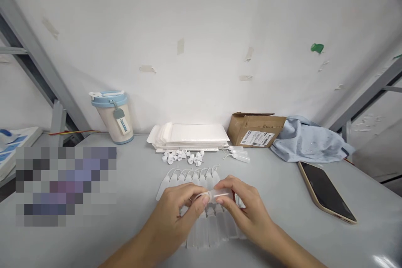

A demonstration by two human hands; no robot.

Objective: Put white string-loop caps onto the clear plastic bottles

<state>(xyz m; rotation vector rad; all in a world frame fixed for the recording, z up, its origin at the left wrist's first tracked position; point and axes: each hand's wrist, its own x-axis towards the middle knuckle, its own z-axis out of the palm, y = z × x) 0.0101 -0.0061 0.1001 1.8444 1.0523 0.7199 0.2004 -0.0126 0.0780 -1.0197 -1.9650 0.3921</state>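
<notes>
Between my two hands lies a small translucent squeeze bottle (221, 193), held sideways above the table. My left hand (180, 207) pinches its neck end, where a thin curved tube shows. Around the body of the same bottle are the fingers of my right hand (243, 203). Behind my hands a row of similar bottles with thin curved spouts (196, 179) lies side by side. Another row of bottles (207, 230) lies beneath and in front of my hands, partly hidden by them. Several small white caps (179, 157) are scattered farther back.
White padded envelopes (194, 134) are stacked by the wall, beside an open cardboard box (256, 130). Loose bottles (240, 157) lie before the box. A blue cloth (306, 140) and a phone (326, 192) are on the right, a blue-lidded tumbler (114, 119) on the left.
</notes>
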